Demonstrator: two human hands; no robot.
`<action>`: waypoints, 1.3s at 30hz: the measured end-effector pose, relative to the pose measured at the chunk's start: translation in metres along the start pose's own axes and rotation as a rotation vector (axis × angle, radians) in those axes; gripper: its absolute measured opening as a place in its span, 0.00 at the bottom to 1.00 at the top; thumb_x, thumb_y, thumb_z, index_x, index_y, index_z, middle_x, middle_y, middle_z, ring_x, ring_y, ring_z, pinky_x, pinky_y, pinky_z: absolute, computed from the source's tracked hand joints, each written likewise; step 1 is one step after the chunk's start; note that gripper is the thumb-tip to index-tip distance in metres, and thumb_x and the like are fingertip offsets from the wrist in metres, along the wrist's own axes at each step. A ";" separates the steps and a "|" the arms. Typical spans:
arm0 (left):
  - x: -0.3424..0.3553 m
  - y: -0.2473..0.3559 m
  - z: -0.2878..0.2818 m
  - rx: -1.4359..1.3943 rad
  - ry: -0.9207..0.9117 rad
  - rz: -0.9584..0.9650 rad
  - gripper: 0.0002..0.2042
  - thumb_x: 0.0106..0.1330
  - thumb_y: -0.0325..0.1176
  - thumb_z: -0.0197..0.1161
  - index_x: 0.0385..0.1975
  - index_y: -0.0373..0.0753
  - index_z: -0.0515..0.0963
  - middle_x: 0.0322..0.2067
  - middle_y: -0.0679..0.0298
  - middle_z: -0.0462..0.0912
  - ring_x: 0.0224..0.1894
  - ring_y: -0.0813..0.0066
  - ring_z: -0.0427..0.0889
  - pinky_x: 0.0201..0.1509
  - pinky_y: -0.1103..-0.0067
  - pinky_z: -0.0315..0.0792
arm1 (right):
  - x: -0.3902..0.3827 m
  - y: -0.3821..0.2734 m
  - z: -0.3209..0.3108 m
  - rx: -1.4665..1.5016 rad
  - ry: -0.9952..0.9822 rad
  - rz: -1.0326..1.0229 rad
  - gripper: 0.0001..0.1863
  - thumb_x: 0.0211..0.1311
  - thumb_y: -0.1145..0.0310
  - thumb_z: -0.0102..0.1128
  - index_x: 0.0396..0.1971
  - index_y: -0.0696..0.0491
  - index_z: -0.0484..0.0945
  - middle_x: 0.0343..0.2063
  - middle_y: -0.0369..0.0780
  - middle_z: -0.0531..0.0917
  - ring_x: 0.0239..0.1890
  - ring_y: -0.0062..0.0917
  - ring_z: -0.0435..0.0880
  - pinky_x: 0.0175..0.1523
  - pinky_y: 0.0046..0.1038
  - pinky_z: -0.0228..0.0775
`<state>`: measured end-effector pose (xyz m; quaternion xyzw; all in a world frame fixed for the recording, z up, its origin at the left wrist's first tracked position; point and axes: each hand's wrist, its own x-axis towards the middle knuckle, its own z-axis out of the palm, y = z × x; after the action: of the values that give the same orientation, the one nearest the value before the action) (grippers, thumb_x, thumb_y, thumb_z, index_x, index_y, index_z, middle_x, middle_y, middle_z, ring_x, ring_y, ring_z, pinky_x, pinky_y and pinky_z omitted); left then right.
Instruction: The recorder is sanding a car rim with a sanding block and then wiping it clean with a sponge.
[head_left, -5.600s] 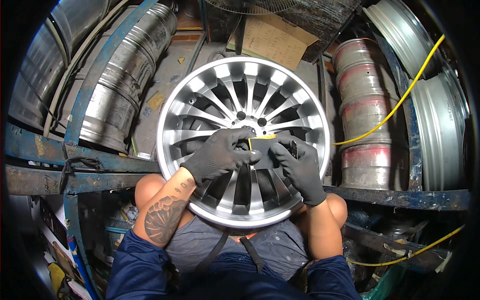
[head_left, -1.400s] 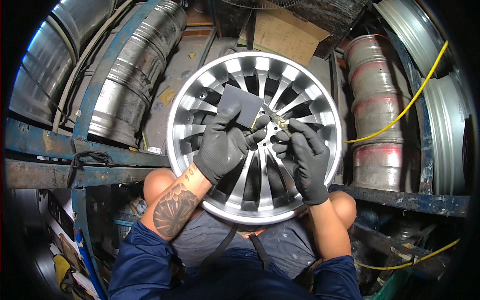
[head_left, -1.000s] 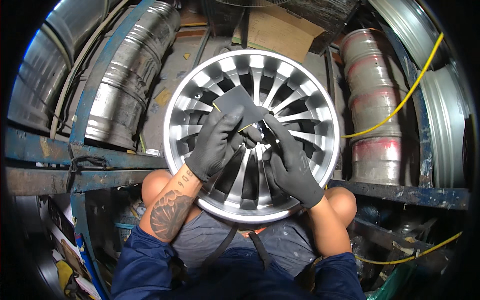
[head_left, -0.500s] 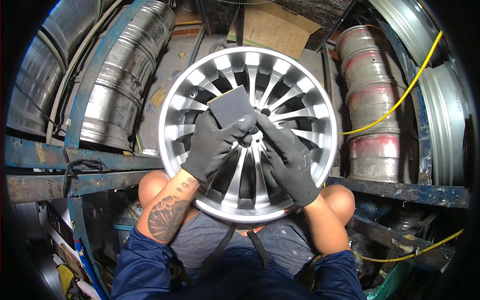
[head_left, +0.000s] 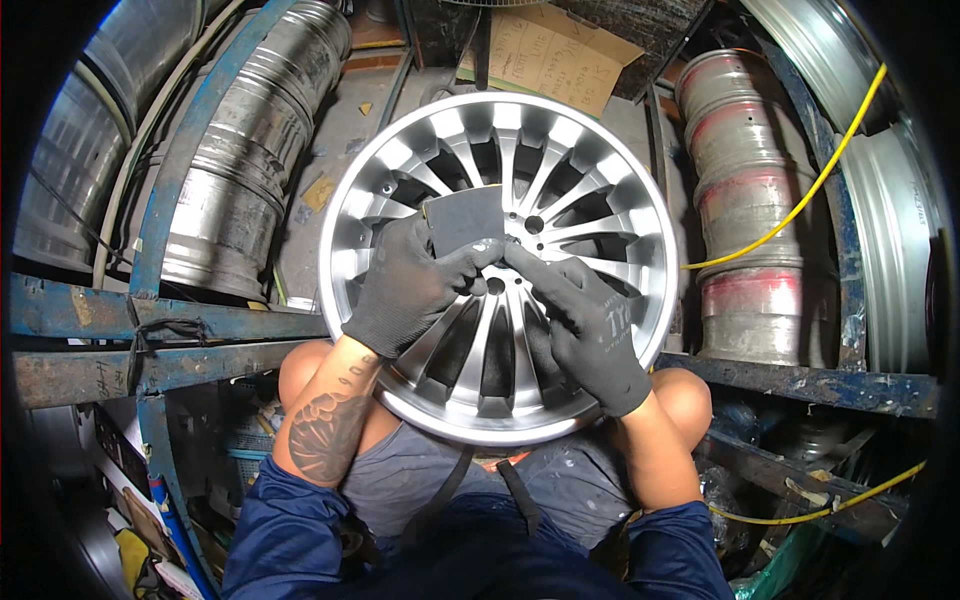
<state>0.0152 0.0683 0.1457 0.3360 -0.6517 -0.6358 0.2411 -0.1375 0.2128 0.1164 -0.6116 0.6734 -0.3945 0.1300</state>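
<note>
My left hand [head_left: 405, 285], in a dark grey work glove, is closed on a square sheet of dark grey sandpaper [head_left: 468, 218], its thumb pressed over the lower edge. My right hand [head_left: 590, 330], gloved alike, stretches its index finger to the sheet's lower right corner, close by the left thumb tip. Its other fingers are loosely bent and hold nothing that I can see. Beneath both hands a silver multi-spoke alloy wheel rim [head_left: 655, 300] lies face up over my lap. The hands and the sheet hide part of its hub and left spokes.
Stacked metal wheel barrels [head_left: 225, 190] lie in a blue metal rack [head_left: 165, 225] on the left. More barrels with red marks [head_left: 740, 215] stand on the right, near a yellow hose [head_left: 800, 205]. Flattened cardboard [head_left: 555, 60] lies at the far side.
The sandpaper has turned from tilted to nearly square-on and sits slightly lower. My left hand has shifted a little left, and my right index fingertip has moved down toward the sheet's corner.
</note>
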 end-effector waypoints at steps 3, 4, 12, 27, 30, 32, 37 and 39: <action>-0.002 -0.002 0.001 -0.146 -0.018 -0.016 0.10 0.65 0.32 0.71 0.37 0.30 0.81 0.27 0.66 0.84 0.22 0.86 0.80 0.24 0.88 0.73 | 0.001 -0.001 0.004 0.045 -0.023 0.029 0.39 0.50 0.85 0.57 0.65 0.38 0.76 0.30 0.42 0.79 0.31 0.36 0.80 0.38 0.35 0.72; -0.002 -0.003 0.004 -0.148 -0.018 -0.015 0.10 0.65 0.32 0.71 0.37 0.30 0.81 0.27 0.66 0.84 0.22 0.86 0.80 0.24 0.88 0.73 | 0.000 0.000 0.008 0.080 0.051 0.042 0.36 0.53 0.83 0.58 0.63 0.41 0.77 0.33 0.43 0.81 0.34 0.37 0.81 0.40 0.35 0.73; -0.008 -0.013 0.021 -0.179 0.135 0.033 0.09 0.66 0.31 0.71 0.38 0.32 0.82 0.27 0.67 0.84 0.24 0.87 0.78 0.26 0.87 0.72 | -0.001 -0.007 0.019 0.119 0.225 0.054 0.19 0.67 0.78 0.56 0.57 0.56 0.78 0.41 0.46 0.85 0.43 0.34 0.86 0.47 0.30 0.77; -0.012 -0.029 0.032 -0.112 -0.056 0.116 0.16 0.66 0.34 0.70 0.48 0.31 0.80 0.32 0.63 0.87 0.30 0.84 0.83 0.34 0.83 0.77 | 0.006 -0.011 0.010 0.156 0.328 0.152 0.14 0.69 0.71 0.59 0.52 0.55 0.82 0.41 0.46 0.87 0.42 0.39 0.87 0.48 0.33 0.77; -0.011 -0.031 0.035 -0.153 -0.056 0.134 0.15 0.66 0.34 0.70 0.46 0.31 0.81 0.30 0.63 0.87 0.29 0.83 0.84 0.33 0.82 0.77 | 0.006 -0.008 0.010 0.133 0.334 0.078 0.14 0.69 0.71 0.59 0.52 0.57 0.82 0.42 0.46 0.87 0.43 0.34 0.87 0.49 0.30 0.77; -0.009 -0.032 0.035 -0.185 -0.039 0.141 0.14 0.66 0.35 0.70 0.44 0.30 0.82 0.28 0.63 0.87 0.28 0.83 0.84 0.32 0.82 0.77 | 0.005 -0.004 0.016 0.377 0.383 0.135 0.14 0.70 0.72 0.58 0.52 0.59 0.81 0.42 0.44 0.87 0.43 0.29 0.87 0.49 0.27 0.76; -0.005 -0.038 0.037 -0.123 -0.133 0.030 0.14 0.68 0.38 0.68 0.39 0.30 0.84 0.24 0.63 0.85 0.26 0.84 0.82 0.29 0.82 0.75 | 0.000 0.003 0.019 0.435 0.372 0.144 0.15 0.74 0.75 0.54 0.57 0.62 0.77 0.45 0.40 0.84 0.45 0.20 0.83 0.50 0.21 0.76; 0.001 -0.042 0.033 0.055 -0.098 0.270 0.17 0.67 0.39 0.68 0.46 0.29 0.82 0.30 0.62 0.87 0.28 0.85 0.82 0.32 0.81 0.77 | 0.000 -0.002 0.019 0.463 0.424 0.269 0.13 0.74 0.74 0.54 0.54 0.62 0.77 0.40 0.37 0.81 0.35 0.16 0.80 0.40 0.18 0.74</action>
<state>-0.0045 0.0915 0.1011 0.2204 -0.7190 -0.5953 0.2830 -0.1233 0.2054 0.1055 -0.3758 0.6528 -0.6345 0.1733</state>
